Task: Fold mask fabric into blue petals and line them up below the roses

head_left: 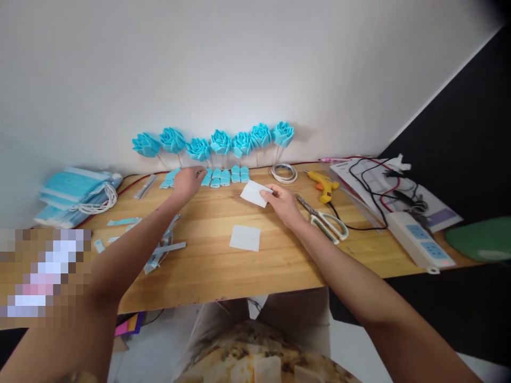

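My right hand point(279, 202) pinches a white square piece point(254, 193) by its right edge, above the wooden table. A second white square point(245, 238) lies flat on the table just below it. My left hand point(190, 181) is over the back of the table with its fingers curled together; whatever they may hold is too small to make out. Beside and partly behind that hand are small folded blue pieces point(225, 176) in groups. Several blue fabric flowers point(221, 142) on thin stems lean against the wall behind them.
Blue masks point(72, 189) are stacked at the left, with cut strips point(173, 247) nearer me. Rightward are a tape ring point(283, 173), a yellow glue gun point(324, 184), scissors point(328, 225), papers, tangled cables and a power strip point(419, 242). The table's front edge point(223, 300) is near my lap.
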`<state>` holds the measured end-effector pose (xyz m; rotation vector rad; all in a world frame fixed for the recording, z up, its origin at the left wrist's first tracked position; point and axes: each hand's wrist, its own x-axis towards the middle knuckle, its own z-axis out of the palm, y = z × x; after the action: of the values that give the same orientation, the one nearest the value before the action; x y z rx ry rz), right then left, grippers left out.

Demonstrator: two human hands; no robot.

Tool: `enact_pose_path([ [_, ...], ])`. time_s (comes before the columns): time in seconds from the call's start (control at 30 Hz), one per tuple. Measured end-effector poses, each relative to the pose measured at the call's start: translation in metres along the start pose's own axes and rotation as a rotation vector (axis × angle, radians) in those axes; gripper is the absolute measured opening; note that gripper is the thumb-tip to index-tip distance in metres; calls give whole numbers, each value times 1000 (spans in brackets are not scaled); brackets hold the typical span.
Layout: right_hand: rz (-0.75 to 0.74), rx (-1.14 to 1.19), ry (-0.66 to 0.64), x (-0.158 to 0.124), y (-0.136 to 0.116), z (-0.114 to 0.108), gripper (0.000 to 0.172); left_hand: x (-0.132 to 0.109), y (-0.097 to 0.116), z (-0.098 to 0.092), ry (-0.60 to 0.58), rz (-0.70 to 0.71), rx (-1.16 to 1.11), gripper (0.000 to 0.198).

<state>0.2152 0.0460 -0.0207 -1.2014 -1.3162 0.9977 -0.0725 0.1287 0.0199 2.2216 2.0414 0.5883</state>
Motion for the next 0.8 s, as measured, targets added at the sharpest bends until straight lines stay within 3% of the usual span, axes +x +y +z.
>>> enact_pose_path([
  [0.17, -22, -4, -24, -2, -3, 2, 31, -31, 35, -8, -18, 82, -386, 43],
  [0.3, -46, -5, -49, -2, -3, 1, 33, -50, 70, -5, -189, 104, -826, 54],
  [0.37, -50, 11, -55, -2, -3, 1, 34, -56, 81, -1, -285, 73, -943, 58],
  [0.43, -56, 14, -60, -2, -3, 1, 34, -61, 86, 5, -346, 47, -988, 53],
  [0.57, -85, -17, -67, -3, -2, 1, 34, -70, 87, 17, -443, -15, -1059, 26],
  [0.8, -112, 202, -122, -4, -5, -1, 44, -73, 85, 19, -269, -152, -1301, 19],
])
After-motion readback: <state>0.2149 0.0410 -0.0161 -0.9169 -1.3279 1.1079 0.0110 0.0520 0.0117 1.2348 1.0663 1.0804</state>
